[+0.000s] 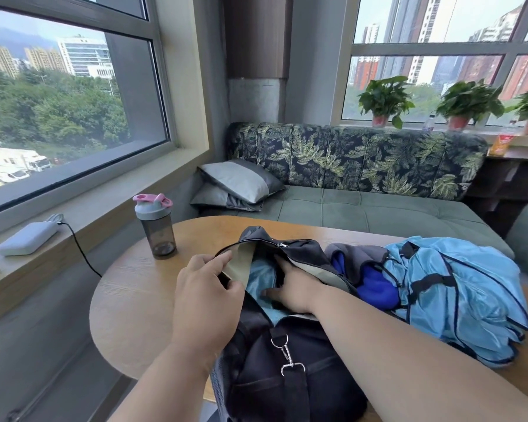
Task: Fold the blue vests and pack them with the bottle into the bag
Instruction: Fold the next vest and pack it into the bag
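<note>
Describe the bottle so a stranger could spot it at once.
Start at the round wooden table beside the left window. The bottle stands upright near its far left edge, left of the dark bag. It alone is smoky see-through plastic, with a grey lid and pink flip cap.

Bare forearms, no sleeves visible
</note>
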Demonstrator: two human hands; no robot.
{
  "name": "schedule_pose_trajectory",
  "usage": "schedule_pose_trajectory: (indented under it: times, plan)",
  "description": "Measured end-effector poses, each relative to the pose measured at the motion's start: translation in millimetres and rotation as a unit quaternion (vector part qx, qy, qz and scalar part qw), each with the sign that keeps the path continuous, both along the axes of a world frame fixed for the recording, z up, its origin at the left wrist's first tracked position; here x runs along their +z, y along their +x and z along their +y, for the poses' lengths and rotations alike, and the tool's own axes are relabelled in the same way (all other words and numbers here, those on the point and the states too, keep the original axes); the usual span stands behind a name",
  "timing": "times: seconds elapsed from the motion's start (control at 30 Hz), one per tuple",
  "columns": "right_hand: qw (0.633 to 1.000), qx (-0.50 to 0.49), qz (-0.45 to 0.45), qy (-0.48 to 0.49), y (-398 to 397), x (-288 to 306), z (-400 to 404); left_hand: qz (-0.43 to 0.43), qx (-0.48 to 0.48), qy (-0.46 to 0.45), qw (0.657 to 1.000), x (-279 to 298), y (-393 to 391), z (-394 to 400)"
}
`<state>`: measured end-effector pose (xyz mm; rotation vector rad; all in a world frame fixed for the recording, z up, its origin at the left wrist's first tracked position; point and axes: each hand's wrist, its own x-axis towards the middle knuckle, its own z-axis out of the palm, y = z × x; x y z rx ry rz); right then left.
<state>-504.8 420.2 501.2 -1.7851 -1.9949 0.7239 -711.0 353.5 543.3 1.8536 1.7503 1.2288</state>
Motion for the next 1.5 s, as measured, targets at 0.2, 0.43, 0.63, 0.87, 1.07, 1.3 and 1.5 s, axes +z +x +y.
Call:
schedule_pose_trajectory:
  times: [0.2, 0.43, 0.63, 0.87, 1.07, 1.3, 1.5]
  plan:
    - [0.982, -0.059, 0.176, 0.017, 11, 9, -55, 0.055, 0.046, -0.018, 0.997, 3, 6, -11]
    - [0.943, -0.171, 0.268, 0.094, 55, 16, -130, 0.137, 0.019, 0.054, 0.989, 26, 45, -36]
    - [0.906, -0.296, 0.284, 0.104, 112, -6, -178, 0.154, -0.083, 0.072, 0.982, 19, 98, -54]
    - [0.859, -0.409, 0.305, 0.050, 189, -30, -207, 0.200, -0.208, 0.043, 0.956, 6, 182, -69]
    - [0.751, -0.522, 0.402, 0.038, 214, -50, -204, 0.234, -0.269, -0.009, 0.934, -14, 247, -80]
    - [0.485, -0.607, 0.628, 0.051, 250, -35, -192, 0.258, -0.309, -0.122, 0.907, -49, 302, -72]
    - [0.472, -0.520, 0.711, 0.020, 274, -7, -198, 0.222, -0.295, -0.173, 0.913, -68, 340, -60]
